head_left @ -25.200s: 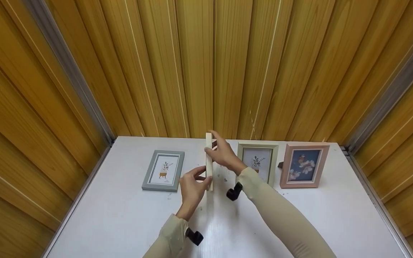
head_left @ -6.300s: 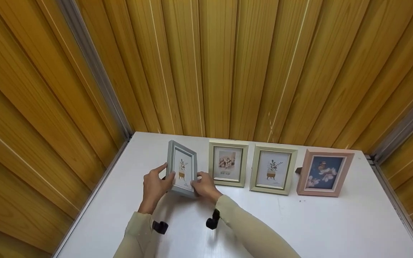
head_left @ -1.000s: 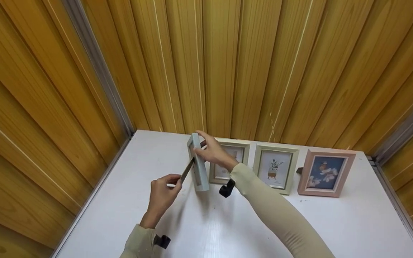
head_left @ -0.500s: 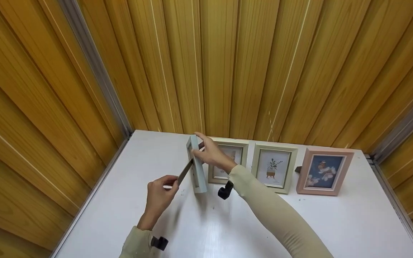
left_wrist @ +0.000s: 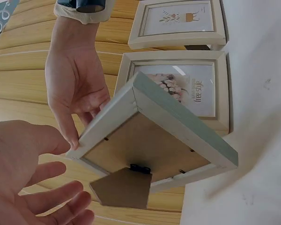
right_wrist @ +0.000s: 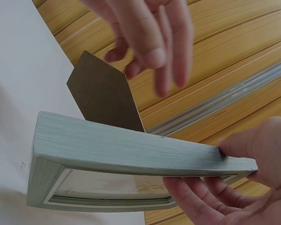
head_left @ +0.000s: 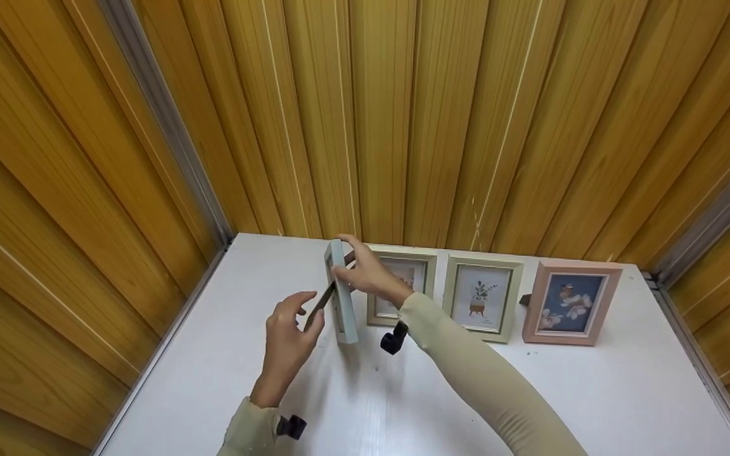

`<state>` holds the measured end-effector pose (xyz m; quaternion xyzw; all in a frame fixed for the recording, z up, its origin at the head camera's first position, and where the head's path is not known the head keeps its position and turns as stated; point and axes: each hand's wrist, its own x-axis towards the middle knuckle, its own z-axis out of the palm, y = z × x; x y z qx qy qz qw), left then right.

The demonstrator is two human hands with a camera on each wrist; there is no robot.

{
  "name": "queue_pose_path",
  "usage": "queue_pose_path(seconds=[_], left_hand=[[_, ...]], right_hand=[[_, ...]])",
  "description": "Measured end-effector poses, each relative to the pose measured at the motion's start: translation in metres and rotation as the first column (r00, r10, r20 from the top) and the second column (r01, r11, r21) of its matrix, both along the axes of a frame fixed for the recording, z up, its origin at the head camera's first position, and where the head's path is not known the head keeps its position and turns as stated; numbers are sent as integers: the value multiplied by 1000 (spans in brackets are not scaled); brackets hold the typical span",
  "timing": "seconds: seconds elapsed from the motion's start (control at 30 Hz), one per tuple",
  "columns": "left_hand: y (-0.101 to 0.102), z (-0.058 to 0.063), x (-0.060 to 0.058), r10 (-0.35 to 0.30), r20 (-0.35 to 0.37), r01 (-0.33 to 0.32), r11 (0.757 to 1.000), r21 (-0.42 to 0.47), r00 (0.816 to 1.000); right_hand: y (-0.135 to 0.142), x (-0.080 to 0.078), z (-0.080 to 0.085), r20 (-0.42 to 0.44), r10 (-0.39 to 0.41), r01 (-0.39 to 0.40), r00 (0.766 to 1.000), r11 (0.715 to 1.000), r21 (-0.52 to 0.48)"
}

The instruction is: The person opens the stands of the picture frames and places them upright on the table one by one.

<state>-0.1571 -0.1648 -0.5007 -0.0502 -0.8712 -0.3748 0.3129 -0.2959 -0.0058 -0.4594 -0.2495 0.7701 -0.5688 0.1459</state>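
Observation:
My right hand (head_left: 368, 272) grips the upper part of a grey-blue picture frame (head_left: 344, 304), thumb on one side and fingers on the other. Held edge-on to the head view, the frame has its brown back panel (left_wrist: 145, 140) facing left. From that back a brown stand leg (right_wrist: 100, 96) juts out on a small black hinge (left_wrist: 139, 168). My left hand (head_left: 289, 335) is beside the leg, its fingers spread apart and holding nothing. In the left wrist view a gap shows between those fingers and the leg.
Right of the held frame stand a pale gold frame with a flower picture (head_left: 376, 320), another with a potted plant (head_left: 479, 297), and a pink frame (head_left: 571, 304). All are on a white table (head_left: 441, 392) against a wood-look panel wall (head_left: 377, 126).
Over the last half second my left hand lets go of the stand leg and its fingers part. Earlier, both hands held the grey-blue frame facing forward; before that, it lay flat on the table.

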Motion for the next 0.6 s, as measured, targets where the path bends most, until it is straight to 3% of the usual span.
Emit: queue_pose_path(seconds=[0.13, 0.3, 0.6], left_hand=[[13, 8, -2, -45, -12, 45, 999, 4, 999], [26, 11, -4, -87, 91, 81, 994, 69, 992], [37, 12, -6, -38, 281, -13, 984, 176, 959]], right_hand=[[-1, 2, 4, -3, 8, -8, 1000, 1000, -4], [-3, 4, 9, -23, 16, -16, 1000, 1000, 7], [-6, 9, 14, -22, 18, -17, 1000, 999, 46]])
